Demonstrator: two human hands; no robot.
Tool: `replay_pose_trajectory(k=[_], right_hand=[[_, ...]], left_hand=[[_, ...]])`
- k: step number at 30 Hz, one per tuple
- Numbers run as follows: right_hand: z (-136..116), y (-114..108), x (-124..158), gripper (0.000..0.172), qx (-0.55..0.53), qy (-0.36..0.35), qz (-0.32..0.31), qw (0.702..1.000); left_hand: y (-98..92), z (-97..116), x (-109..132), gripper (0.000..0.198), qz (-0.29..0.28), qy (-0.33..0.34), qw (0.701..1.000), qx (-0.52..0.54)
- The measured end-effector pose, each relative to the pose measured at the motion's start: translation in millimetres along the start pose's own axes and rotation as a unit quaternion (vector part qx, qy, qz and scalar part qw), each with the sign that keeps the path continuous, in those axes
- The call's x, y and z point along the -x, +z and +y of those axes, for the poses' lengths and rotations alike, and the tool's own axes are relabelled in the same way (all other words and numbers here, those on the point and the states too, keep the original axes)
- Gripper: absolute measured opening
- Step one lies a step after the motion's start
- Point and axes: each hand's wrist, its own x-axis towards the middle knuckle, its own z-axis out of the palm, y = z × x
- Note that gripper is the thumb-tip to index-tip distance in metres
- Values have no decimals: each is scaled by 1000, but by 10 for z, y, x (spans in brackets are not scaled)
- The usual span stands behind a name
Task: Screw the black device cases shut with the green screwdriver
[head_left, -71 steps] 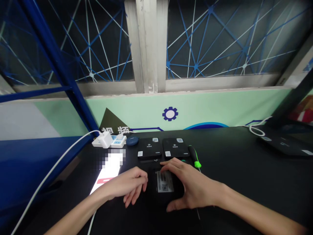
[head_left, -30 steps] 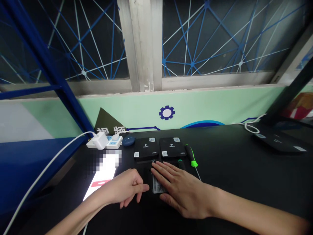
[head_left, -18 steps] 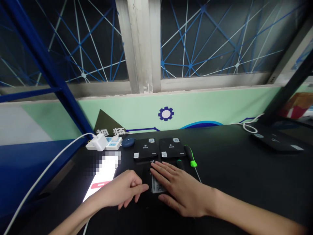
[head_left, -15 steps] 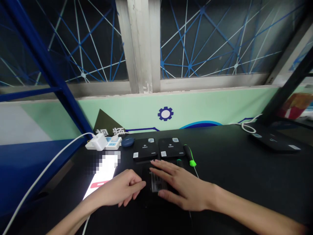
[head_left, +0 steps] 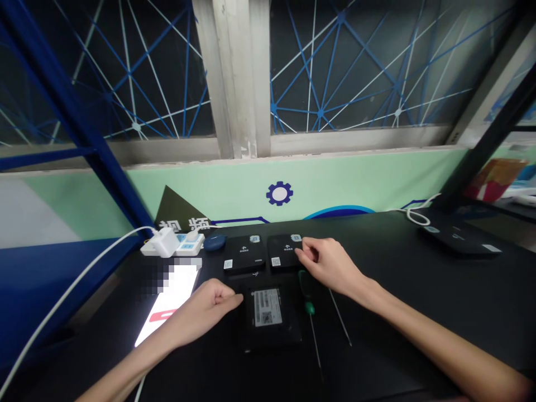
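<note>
Along the black desk (head_left: 377,312), far left, a white cable runs up to a white plug charger (head_left: 166,242) in a white power strip (head_left: 188,244). Below lies a lit phone (head_left: 167,312), its screen partly pixelated; a small dark-blue oval case (head_left: 215,242) sits just right of the strip. L hand (head_left: 205,307) is released and empty, fingers loosely curled, tips just beside the left edge of a black box w/ white QR label (head_left: 270,318). That box lies flat, label up, nearest the person. Behind it stand two more black boxes side by side, left one (head_left: 244,254) and right one (head_left: 283,251). R hand (head_left: 329,263) rests open on the right one's near corner, fingers on top, not gripping. Right of the labelled box lie a green-collared screwdriver (head_left: 309,307) and a thin metal shaft (head_left: 340,318). Far right sits a flat black device (head_left: 458,243), w/ a looped white cable (head_left: 419,216) behind it.
</note>
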Motion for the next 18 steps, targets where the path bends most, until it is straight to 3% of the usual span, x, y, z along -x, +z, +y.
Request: replay_pose_trajectory(k=[6, 10, 13, 18], right_hand=[[30, 69, -7, 44, -153, 63, 80, 983], [40, 101, 42, 48, -296, 40, 184, 936], [77, 123, 70, 51, -346, 20, 228, 910], [185, 107, 2, 49, -292, 33, 204, 934]], left_hand=[[7, -17, -22, 63, 28, -8, 999, 17], [1, 29, -15, 68, 59, -15, 998, 23], [16, 53, -9, 70, 86, -10, 996, 34], [58, 60, 3, 70, 100, -4, 994, 42]])
